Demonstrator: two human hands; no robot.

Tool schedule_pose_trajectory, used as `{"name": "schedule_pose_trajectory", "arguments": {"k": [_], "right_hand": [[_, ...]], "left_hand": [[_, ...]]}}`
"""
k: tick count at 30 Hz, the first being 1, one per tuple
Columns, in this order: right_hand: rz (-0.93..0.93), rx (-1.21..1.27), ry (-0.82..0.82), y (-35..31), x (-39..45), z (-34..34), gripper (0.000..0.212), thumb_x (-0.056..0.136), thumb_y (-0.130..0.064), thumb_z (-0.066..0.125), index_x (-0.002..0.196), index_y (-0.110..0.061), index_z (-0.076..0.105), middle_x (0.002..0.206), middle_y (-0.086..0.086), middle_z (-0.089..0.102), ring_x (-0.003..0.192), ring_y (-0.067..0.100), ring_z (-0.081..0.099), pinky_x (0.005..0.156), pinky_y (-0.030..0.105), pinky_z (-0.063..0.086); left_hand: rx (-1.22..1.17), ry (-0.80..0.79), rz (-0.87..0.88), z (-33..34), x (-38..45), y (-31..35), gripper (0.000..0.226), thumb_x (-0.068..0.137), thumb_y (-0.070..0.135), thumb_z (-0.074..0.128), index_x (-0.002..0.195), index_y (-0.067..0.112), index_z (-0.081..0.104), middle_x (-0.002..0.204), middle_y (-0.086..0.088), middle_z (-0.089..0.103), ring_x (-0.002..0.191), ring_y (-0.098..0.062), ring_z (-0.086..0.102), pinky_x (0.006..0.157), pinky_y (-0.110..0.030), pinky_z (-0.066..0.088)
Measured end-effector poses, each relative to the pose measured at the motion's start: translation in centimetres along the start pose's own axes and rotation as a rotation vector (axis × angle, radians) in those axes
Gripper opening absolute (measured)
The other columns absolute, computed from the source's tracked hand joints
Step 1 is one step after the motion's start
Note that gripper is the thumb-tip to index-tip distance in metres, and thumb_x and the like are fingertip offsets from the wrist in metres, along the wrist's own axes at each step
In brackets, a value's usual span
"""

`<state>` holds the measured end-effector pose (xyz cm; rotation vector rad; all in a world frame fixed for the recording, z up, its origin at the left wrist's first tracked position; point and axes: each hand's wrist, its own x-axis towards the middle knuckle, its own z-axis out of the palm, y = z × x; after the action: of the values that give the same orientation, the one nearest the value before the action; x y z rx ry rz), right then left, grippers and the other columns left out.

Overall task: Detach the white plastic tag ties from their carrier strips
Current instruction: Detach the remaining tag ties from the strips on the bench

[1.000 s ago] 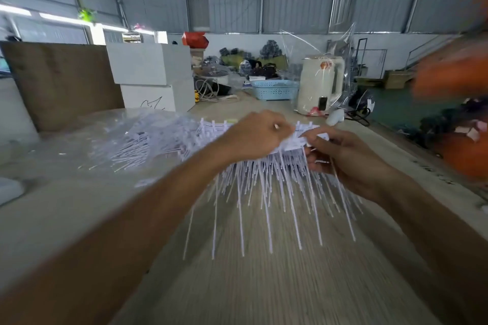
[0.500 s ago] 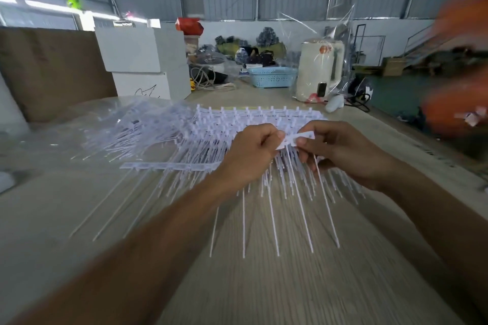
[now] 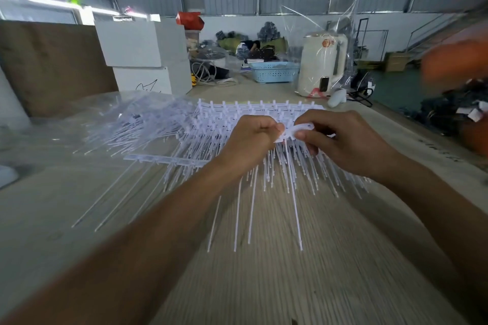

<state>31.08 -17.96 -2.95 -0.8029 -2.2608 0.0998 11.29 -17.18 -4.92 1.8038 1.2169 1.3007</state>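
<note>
Currently both hands are working at the middle of the table, raised just above the pile of white tag ties. Left hand is curling its fingers into a fist, thumb and forefinger pinching the left end of a small white strip piece. Right hand is pinching the right end of the same piece between thumb and fingers; the piece is bending into an arch between the two hands. So both hands are clamping on that one piece, not apart.

Long thin tie tails are hanging down from under the hands and fanning out toward the camera, tips lying on or just over the wood-grain table; cannot tell which of them are attached to the held piece. Behind the hands, rows of ties are sitting on their carrier strips in a stacked comb-like bunch. One bare-looking carrier strip is lying flat to the left of the left wrist. More ties are lying inside a clear plastic bag further left.

At the far end of the table: two stacked white boxes, a light blue basket, and a cream kettle wrapped in clear film. Right edge is showing an orange blur; cannot tell what it is.
</note>
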Motion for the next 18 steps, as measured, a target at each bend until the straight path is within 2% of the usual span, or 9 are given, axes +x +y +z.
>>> {"name": "schedule_pose_trajectory", "arguments": {"k": [3, 5, 8, 10, 13, 14, 15, 16, 18], "right_hand": [[-0.054, -0.099, 0.014, 0.2, 0.0, 0.0, 0.016, 0.101, -0.024, 0.056, 0.100, -0.013, 0.069, 0.065, -0.004, 0.062, 0.058, 0.012, 0.058, 0.061, 0.042, 0.050], [-0.087, -0.149, 0.023, 0.2, 0.0, 0.0, 0.022, 0.102, -0.029, 0.053, 0.102, -0.014, 0.069, 0.067, -0.005, 0.062, 0.058, 0.010, 0.058, 0.059, 0.041, 0.050], [-0.143, -0.252, 0.037, -0.1, 0.0, -0.2, 0.036, 0.104, -0.038, 0.043, 0.102, -0.014, 0.070, 0.075, -0.001, 0.067, 0.063, 0.017, 0.060, 0.058, 0.040, 0.051], [-0.175, -0.332, 0.047, -0.3, -0.2, -0.3, 0.041, 0.104, -0.040, 0.039, 0.106, -0.013, 0.071, 0.086, 0.004, 0.072, 0.070, 0.024, 0.064, 0.060, 0.041, 0.054], [-0.130, -0.288, 0.061, 0.0, -0.3, -0.1, 0.029, 0.105, -0.033, 0.046, 0.109, -0.016, 0.068, 0.074, -0.005, 0.063, 0.057, 0.010, 0.051, 0.055, 0.037, 0.049], [-0.102, -0.266, 0.075, 0.2, -0.2, 0.0, 0.023, 0.104, -0.030, 0.049, 0.111, -0.017, 0.066, 0.069, -0.008, 0.057, 0.054, 0.005, 0.046, 0.053, 0.035, 0.046], [-0.070, -0.246, 0.095, 0.3, -0.2, 0.1, 0.018, 0.104, -0.026, 0.052, 0.112, -0.017, 0.064, 0.064, -0.009, 0.053, 0.052, 0.003, 0.043, 0.052, 0.033, 0.043], [-0.035, -0.221, 0.122, 0.5, -0.1, 0.3, 0.014, 0.102, -0.022, 0.055, 0.112, -0.016, 0.063, 0.059, -0.007, 0.051, 0.048, 0.006, 0.043, 0.051, 0.032, 0.040], [0.025, -0.158, 0.176, 0.4, -0.1, 0.9, 0.012, 0.098, -0.014, 0.060, 0.110, -0.014, 0.061, 0.049, -0.003, 0.044, 0.045, 0.016, 0.041, 0.050, 0.028, 0.033]], "left_hand": [[0.007, -0.002, -0.020, -0.1, -0.2, 0.3, 0.032, 0.099, 0.017, 0.060, 0.083, -0.010, 0.068, 0.061, -0.006, 0.047, 0.058, -0.014, 0.043, 0.061, -0.026, 0.034], [-0.017, 0.000, -0.041, 0.0, -0.3, 0.5, 0.032, 0.099, 0.016, 0.060, 0.082, -0.010, 0.067, 0.061, -0.005, 0.046, 0.057, -0.012, 0.041, 0.063, -0.026, 0.034], [-0.054, -0.013, -0.090, 0.0, -0.4, 0.8, 0.030, 0.098, 0.016, 0.061, 0.075, 0.002, 0.072, 0.071, -0.012, 0.062, 0.062, -0.012, 0.049, 0.071, -0.028, 0.042], [-0.064, -0.029, -0.115, 0.1, -0.6, 0.9, 0.027, 0.099, 0.017, 0.060, 0.080, 0.005, 0.075, 0.080, -0.016, 0.069, 0.060, -0.010, 0.051, 0.071, -0.027, 0.043], [-0.015, -0.004, -0.039, 0.1, -0.7, 1.0, 0.032, 0.101, 0.018, 0.058, 0.083, -0.002, 0.073, 0.067, -0.020, 0.058, 0.058, -0.015, 0.046, 0.064, -0.027, 0.035], [0.031, 0.007, -0.001, 0.2, -0.7, 1.0, 0.033, 0.101, 0.018, 0.057, 0.079, -0.002, 0.071, 0.060, -0.013, 0.055, 0.056, -0.015, 0.045, 0.061, -0.026, 0.035], [0.080, 0.016, 0.028, 0.3, -0.7, 1.0, 0.035, 0.101, 0.019, 0.056, 0.074, 0.002, 0.069, 0.052, 0.002, 0.053, 0.050, -0.011, 0.043, 0.058, -0.023, 0.034], [0.129, 0.021, 0.050, 0.4, -0.7, 1.0, 0.036, 0.102, 0.019, 0.055, 0.068, 0.011, 0.067, 0.046, 0.013, 0.051, 0.045, -0.005, 0.042, 0.054, -0.021, 0.033], [0.274, 0.057, 0.105, 0.5, -0.7, 1.1, 0.037, 0.102, 0.021, 0.054, 0.066, 0.018, 0.061, 0.050, 0.017, 0.056, 0.049, 0.000, 0.049, 0.054, -0.022, 0.037]]}}
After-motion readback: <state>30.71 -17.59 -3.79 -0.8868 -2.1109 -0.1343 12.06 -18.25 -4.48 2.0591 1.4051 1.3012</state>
